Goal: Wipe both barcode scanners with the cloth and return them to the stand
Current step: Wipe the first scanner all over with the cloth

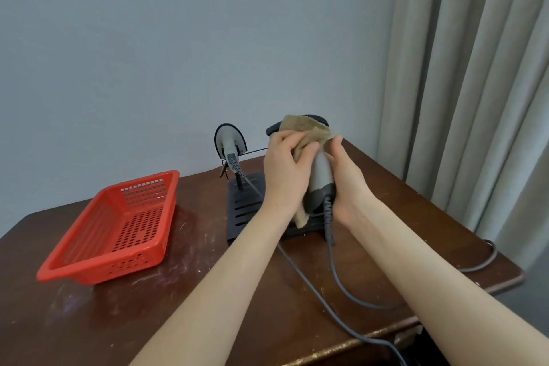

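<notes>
Your left hand (pixel 286 169) holds the tan cloth (pixel 309 129) against the held scanner (pixel 320 175). The fingers curl over the cloth and pinch it to the scanner's upper part. The cloth drapes over the dark head of the scanner, and one corner hangs out below your left palm.

Your right hand (pixel 346 184) grasps the grey handle of the same scanner from the right side. The thumb points upward beside the cloth, and the fingers pass behind the handle, mostly hidden. The held scanner stands roughly upright, head uppermost. It is raised above the right half of the stand (pixel 246 208), apart from its slotted black base.

A coiled cable (pixel 328 217) leaves the foot of the handle, drops to the table (pixel 208 291) and curves away to the right.

The second scanner (pixel 230 142) sits in the left place of the stand, head up, held in the wire frame at the back of the base. Its own cable runs down and forward across the table, passing under your left forearm.

A red perforated basket (pixel 118 223) lies on the table, well to the left of the stand. Behind the table is a pale wall (pixel 178 38), with a grey curtain (pixel 475 68) at the right.
</notes>
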A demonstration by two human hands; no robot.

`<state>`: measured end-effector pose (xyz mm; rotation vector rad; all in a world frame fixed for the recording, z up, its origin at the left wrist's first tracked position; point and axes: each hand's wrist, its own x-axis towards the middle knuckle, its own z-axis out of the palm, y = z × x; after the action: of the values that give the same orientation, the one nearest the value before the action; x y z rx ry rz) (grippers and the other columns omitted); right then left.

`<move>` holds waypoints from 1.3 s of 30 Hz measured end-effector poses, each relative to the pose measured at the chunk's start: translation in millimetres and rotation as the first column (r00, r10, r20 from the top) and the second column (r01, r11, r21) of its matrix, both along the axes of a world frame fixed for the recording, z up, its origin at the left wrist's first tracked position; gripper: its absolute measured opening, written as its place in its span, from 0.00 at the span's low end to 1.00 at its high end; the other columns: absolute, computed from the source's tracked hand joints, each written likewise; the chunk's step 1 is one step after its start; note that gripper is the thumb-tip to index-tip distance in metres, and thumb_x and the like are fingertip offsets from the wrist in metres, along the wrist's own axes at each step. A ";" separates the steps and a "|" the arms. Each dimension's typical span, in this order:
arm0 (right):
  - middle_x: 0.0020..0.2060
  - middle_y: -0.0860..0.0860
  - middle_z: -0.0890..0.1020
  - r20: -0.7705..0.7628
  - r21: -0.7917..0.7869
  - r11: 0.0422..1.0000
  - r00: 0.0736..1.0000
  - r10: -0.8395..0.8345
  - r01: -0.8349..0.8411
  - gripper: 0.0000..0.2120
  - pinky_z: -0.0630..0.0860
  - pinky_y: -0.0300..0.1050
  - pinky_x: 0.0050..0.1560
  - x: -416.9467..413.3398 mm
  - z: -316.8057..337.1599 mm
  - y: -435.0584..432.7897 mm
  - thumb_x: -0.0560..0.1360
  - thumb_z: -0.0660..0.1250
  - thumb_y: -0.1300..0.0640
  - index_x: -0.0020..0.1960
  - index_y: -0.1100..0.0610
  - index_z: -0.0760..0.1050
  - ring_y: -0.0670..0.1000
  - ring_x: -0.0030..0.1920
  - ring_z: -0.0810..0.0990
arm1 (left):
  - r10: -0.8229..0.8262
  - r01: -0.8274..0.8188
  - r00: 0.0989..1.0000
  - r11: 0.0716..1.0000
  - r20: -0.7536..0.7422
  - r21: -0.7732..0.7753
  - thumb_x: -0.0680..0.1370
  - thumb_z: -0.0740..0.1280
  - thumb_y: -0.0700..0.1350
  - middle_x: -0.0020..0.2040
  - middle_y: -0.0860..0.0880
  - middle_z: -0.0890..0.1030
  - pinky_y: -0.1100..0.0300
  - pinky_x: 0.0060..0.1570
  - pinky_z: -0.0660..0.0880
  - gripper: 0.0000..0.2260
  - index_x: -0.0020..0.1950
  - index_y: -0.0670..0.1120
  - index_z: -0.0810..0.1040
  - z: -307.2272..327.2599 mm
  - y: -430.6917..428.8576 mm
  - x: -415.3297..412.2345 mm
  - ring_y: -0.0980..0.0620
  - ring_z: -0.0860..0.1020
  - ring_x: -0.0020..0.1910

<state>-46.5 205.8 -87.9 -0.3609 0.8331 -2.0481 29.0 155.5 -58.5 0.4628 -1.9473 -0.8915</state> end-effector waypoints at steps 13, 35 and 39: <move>0.46 0.54 0.85 -0.075 0.117 0.993 0.997 0.015 -0.006 0.14 0.79 0.50 0.48 -4.3 6.6 12.4 0.76 0.65 0.53 0.57 0.61 0.77 0.53 0.44 0.84 | -0.067 0.316 0.934 0.607 -0.350 0.729 0.81 0.60 0.41 0.48 0.42 0.83 0.52 0.50 0.79 0.09 0.55 0.41 0.79 6.0 -12.5 27.2 0.47 0.82 0.47; 0.44 0.56 0.84 -0.006 0.082 0.996 1.000 0.028 -0.027 0.15 0.80 0.50 0.46 7.9 10.8 14.2 0.75 0.67 0.52 0.56 0.60 0.78 0.55 0.43 0.84 | 0.106 -0.091 0.991 0.982 0.083 -0.167 0.80 0.60 0.40 0.53 0.52 0.77 0.67 0.50 0.69 0.12 0.60 0.46 0.77 -5.4 -21.3 15.9 0.58 0.75 0.48; 0.47 0.57 0.85 0.030 0.061 0.998 0.999 -0.026 0.024 0.16 0.80 0.51 0.47 13.2 10.8 12.1 0.78 0.63 0.49 0.56 0.59 0.79 0.55 0.45 0.84 | -0.032 0.004 0.969 0.993 0.244 0.114 0.78 0.63 0.55 0.59 0.51 0.77 0.62 0.57 0.70 0.21 0.70 0.50 0.68 -3.1 -9.9 13.9 0.55 0.75 0.58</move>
<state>-33.3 218.0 -77.1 -0.2857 0.8825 -2.0418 42.9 145.6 -61.6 0.6493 -2.1347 -0.9985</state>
